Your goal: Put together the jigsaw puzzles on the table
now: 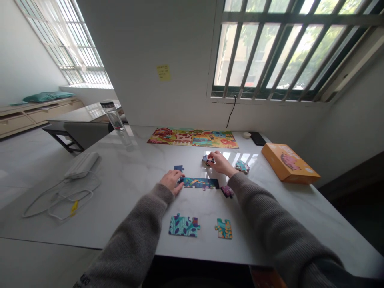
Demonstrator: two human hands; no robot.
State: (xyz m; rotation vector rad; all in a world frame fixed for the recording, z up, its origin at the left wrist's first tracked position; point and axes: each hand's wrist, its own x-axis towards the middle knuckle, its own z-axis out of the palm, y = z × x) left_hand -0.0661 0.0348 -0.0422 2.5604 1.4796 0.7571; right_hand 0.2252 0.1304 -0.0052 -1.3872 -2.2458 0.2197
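Our strip (199,183) lies flat on the table (135,168), its long axis running left to right before us, a knobbed edge facing us. Our left hand (172,181) rests at its left end, thumb parted from fingers. Beyond it, our right hand (220,163) bends its fingers onto the pile (205,159); we cannot tell whether they pinch a piece.

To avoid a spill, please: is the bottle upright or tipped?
Upright: the bottle stands on the table, base down, dark cap on top.
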